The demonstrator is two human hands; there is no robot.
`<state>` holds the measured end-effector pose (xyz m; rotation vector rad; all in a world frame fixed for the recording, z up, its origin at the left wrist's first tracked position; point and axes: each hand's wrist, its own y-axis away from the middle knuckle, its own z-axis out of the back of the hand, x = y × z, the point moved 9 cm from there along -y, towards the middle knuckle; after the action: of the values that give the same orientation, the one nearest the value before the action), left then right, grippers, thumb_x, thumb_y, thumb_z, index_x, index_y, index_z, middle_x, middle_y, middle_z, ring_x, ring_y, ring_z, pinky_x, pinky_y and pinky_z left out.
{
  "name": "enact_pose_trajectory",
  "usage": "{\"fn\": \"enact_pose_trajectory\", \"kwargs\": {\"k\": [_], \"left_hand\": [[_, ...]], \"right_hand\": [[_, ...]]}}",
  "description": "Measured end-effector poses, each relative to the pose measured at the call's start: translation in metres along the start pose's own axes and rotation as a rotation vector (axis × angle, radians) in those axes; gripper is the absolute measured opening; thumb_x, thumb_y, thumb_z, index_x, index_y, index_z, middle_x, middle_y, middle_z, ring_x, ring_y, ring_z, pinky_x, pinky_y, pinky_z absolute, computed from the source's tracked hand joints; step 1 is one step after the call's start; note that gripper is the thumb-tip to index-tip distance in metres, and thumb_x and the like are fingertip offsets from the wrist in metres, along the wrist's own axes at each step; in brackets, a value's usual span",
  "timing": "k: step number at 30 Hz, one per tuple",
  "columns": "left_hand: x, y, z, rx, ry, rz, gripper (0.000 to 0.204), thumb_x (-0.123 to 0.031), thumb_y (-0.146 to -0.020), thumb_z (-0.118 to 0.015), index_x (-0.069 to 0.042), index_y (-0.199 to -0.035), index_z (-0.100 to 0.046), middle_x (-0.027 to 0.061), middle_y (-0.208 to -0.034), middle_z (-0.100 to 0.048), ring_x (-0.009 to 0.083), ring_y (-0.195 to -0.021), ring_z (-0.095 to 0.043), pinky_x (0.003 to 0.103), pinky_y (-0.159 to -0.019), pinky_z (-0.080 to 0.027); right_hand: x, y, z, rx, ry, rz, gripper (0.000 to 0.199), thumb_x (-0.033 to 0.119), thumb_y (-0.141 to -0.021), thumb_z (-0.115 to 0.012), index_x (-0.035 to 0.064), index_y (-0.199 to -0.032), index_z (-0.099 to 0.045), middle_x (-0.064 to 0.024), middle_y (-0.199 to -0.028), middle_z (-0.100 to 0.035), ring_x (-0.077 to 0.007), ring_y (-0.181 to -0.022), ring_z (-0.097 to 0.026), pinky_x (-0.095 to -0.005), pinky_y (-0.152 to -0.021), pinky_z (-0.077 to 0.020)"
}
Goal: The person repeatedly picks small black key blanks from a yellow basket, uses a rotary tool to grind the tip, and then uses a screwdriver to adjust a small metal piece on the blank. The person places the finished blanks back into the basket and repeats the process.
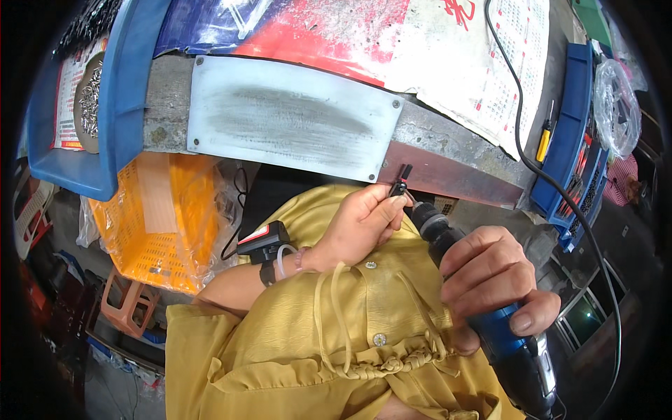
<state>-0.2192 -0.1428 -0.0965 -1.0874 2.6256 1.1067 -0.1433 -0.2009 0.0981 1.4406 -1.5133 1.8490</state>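
My left hand (360, 224) pinches a small black part with a red mark (400, 183) between thumb and fingers, just below the workbench edge. My right hand (490, 276) grips a blue and black corded rotary tool (514, 350). Its dark chuck (428, 222) points up and left, and the thin tip touches the small part. A black device (264, 241) is strapped to my left wrist. My yellow garment fills the lower middle of the view.
A scuffed metal plate (290, 122) is screwed to the bench front. On the left sit a blue bin (115, 105) with metal bits and an orange crate (157, 220). A blue tray (570, 140) with a yellow-handled screwdriver (544, 143) stands right. The tool's black cord (521, 133) crosses the bench.
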Motion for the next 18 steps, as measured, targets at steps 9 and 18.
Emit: {"fn": "enact_pose_trajectory", "kwargs": {"k": [9,18], "left_hand": [[0.0039,-0.0008,0.0016,-0.004,0.022,0.008,0.020,-0.018,-0.104,-0.048,-0.001,-0.108,-0.059,-0.0034,-0.073,-0.053,0.0011,-0.054,-0.040,0.017,-0.047,-0.032],[0.0020,0.0015,0.0011,-0.027,-0.016,0.044,0.018,-0.017,-0.103,-0.051,-0.005,-0.111,-0.062,-0.0073,-0.072,-0.052,0.0007,-0.057,-0.038,0.018,-0.051,-0.028]], "right_hand": [[-0.0025,-0.0024,-0.0026,0.017,-0.001,-0.028,0.046,0.010,-0.076,-0.084,0.0114,-0.104,-0.048,-0.0100,-0.075,-0.066,-0.0232,-0.059,-0.065,-0.0361,-0.054,-0.0564],[-0.0003,-0.0014,0.0007,0.015,-0.012,-0.024,0.045,0.012,-0.077,-0.083,0.0118,-0.106,-0.048,-0.0094,-0.077,-0.066,-0.0228,-0.061,-0.066,-0.0352,-0.053,-0.0563]]}}
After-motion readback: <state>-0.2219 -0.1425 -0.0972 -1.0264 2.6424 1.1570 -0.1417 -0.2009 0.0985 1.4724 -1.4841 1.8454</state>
